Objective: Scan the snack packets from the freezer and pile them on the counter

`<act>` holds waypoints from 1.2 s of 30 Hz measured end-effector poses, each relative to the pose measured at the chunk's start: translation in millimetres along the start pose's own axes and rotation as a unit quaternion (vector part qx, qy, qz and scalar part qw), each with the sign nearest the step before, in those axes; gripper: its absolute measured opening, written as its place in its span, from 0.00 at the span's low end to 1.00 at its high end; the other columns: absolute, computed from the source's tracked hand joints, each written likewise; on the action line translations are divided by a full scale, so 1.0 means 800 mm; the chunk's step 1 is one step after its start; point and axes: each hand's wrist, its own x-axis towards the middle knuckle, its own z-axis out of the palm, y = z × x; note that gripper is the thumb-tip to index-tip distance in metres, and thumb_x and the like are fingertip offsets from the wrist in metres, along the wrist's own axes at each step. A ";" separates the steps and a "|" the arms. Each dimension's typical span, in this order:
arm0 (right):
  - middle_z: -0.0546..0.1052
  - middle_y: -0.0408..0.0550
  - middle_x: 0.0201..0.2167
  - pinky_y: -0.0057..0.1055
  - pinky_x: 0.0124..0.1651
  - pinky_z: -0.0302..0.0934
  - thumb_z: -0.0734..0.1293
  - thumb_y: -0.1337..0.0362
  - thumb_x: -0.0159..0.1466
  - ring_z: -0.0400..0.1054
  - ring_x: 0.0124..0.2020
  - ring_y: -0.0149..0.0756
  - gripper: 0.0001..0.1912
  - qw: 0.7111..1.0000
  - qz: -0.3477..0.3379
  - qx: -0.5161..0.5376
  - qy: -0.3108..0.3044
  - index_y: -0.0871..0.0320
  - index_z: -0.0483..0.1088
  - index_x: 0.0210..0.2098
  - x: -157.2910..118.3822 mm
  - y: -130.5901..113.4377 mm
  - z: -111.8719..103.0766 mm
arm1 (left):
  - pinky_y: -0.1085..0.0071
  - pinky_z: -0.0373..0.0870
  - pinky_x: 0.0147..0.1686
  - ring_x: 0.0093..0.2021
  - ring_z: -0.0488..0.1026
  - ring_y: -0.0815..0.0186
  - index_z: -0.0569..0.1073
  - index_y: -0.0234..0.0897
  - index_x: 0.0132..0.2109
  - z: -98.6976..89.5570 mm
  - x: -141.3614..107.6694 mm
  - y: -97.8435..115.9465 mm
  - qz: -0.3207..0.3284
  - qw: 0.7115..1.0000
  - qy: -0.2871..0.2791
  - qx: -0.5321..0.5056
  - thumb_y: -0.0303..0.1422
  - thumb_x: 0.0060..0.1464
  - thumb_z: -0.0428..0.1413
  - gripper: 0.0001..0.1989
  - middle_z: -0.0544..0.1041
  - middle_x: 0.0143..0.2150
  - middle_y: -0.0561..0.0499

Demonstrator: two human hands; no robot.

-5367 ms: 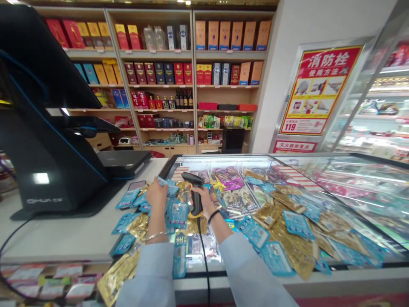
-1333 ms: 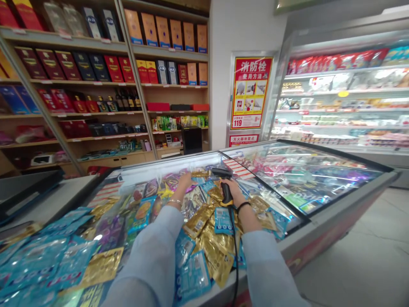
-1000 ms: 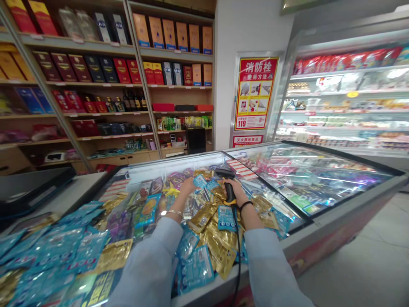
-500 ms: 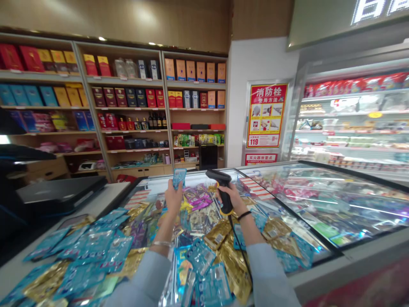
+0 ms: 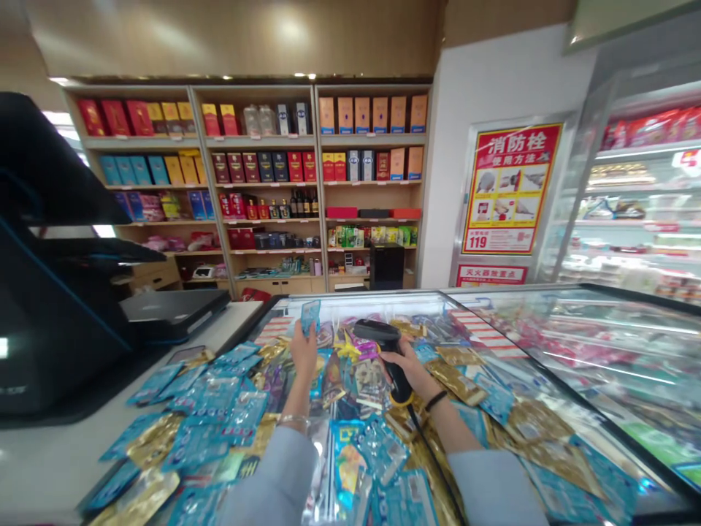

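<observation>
My left hand is closed on a small blue packet, held up above the freezer's glass top. To its right, my right hand wraps around the grip of a black barcode scanner, whose head points left toward the packet. The scanner's cable runs down between my forearms. Blue packets and gold packets lie heaped to the left of my left arm. More blue packets and gold packets are spread beneath and beside my right arm.
A black checkout terminal stands at the left on a pale counter. Behind the freezer rise shelves of boxed bottles. A red hydrant poster hangs on the white wall, with a lit refrigerated case at far right.
The view has swung left, bringing more of the checkout terminal into sight. My left hand still grips the blue packet, and my right hand still grips the scanner.
</observation>
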 end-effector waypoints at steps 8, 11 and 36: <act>0.70 0.40 0.17 0.25 0.15 0.53 0.71 0.58 0.53 0.61 0.12 0.28 0.12 1.000 0.006 0.004 0.003 0.59 0.67 0.26 -0.003 -0.003 0.011 | 0.69 0.66 0.31 0.29 0.75 0.60 0.69 0.36 0.53 0.004 -0.005 0.001 -0.010 1.000 -0.028 0.002 0.46 0.60 0.47 0.21 0.74 0.25 0.50; 0.69 0.40 0.16 0.25 0.16 0.54 0.70 0.58 0.54 0.61 0.12 0.28 0.11 1.000 -0.010 0.009 0.011 0.59 0.66 0.26 -0.004 -0.007 0.011 | 0.69 0.67 0.32 0.30 0.75 0.60 0.69 0.37 0.52 0.004 -0.006 0.001 -0.013 0.999 -0.035 -0.005 0.45 0.60 0.47 0.21 0.76 0.27 0.50; 0.71 0.42 0.18 0.25 0.13 0.54 0.73 0.57 0.52 0.61 0.12 0.28 0.13 0.997 0.010 0.008 0.079 0.59 0.69 0.28 -0.036 -0.063 0.031 | 0.69 0.68 0.44 0.43 0.75 0.62 0.71 0.37 0.48 -0.067 0.021 0.072 -0.030 0.996 -0.052 -0.070 0.36 0.60 0.51 0.13 0.79 0.40 0.47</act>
